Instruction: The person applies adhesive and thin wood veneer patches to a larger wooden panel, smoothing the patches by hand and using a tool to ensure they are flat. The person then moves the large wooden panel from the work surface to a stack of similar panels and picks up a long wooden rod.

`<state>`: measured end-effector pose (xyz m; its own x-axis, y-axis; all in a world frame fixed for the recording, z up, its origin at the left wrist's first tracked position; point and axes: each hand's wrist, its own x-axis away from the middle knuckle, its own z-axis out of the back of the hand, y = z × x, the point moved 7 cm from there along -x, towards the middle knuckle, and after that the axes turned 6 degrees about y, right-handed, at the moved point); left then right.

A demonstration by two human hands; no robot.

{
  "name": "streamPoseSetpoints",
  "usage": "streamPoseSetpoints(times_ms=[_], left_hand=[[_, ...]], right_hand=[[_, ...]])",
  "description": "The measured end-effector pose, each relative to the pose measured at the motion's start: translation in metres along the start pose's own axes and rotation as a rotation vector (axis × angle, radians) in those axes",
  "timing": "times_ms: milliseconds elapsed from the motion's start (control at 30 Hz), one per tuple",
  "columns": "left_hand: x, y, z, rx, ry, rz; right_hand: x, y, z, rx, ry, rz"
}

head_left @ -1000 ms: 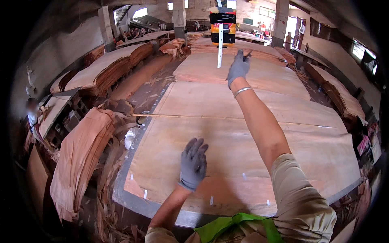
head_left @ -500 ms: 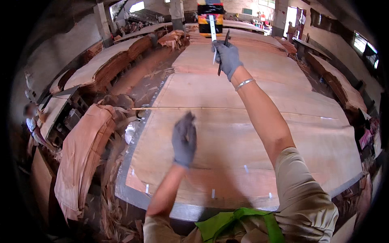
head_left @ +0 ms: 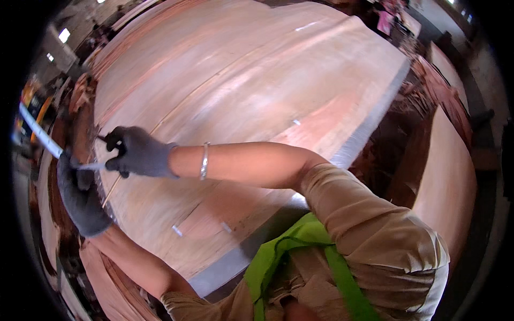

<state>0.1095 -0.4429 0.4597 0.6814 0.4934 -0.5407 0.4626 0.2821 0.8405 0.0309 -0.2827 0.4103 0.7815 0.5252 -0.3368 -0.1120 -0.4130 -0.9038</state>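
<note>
Both my hands wear dark grey gloves at the left edge of a big stack of thin reddish wood veneer sheets (head_left: 257, 85). My right hand (head_left: 138, 154), a metal bangle on its wrist, reaches across my body and pinches one end of a narrow white strip (head_left: 40, 134). My left hand (head_left: 80, 199) sits just below and left of it, fingers curled around the same strip. The strip runs up and left from the hands, off the sheet's edge. A small dark tip sticks out of my right fist; what it is I cannot tell.
The veneer lies on a long table with a grey metal edge (head_left: 364, 128). Another pale veneer stack (head_left: 450, 176) stands to the right across a dark gap. More reddish sheets (head_left: 107, 289) hang at the lower left. Blurred workshop and lights lie at the far rim.
The view has swung sharply left and down. My right hand came back from the far end of the sheet to the left edge, and my left hand moved to meet it on the strip.
</note>
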Motion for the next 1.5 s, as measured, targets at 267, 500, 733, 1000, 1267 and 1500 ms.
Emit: streamPoseSetpoints(times_ms=[267,500,733,1000,1267,1500], left_hand=[[0.023,-0.098,-0.123,0.125,0.246,0.205],[0.233,-0.235,-0.347,-0.313,-0.378,0.231],[0.386,-0.229,-0.668,-0.545,-1.070,-0.547],[0.416,-0.297,-0.842,-0.842,-1.103,-0.759],[0.421,-0.294,-0.890,-1.029,-1.293,-0.705],[0.424,-0.291,-0.899,-1.054,-1.289,-0.642]], right_hand=[[0.057,-0.020,0.129,0.551,-0.045,-0.030],[0.271,0.068,0.477,0.262,0.457,-0.580],[0.423,0.046,0.778,0.395,0.989,-0.659],[0.388,0.078,0.895,0.251,1.012,-0.721],[0.398,0.080,0.895,0.268,0.941,-0.806],[0.442,0.102,0.863,0.109,1.256,-0.716]])
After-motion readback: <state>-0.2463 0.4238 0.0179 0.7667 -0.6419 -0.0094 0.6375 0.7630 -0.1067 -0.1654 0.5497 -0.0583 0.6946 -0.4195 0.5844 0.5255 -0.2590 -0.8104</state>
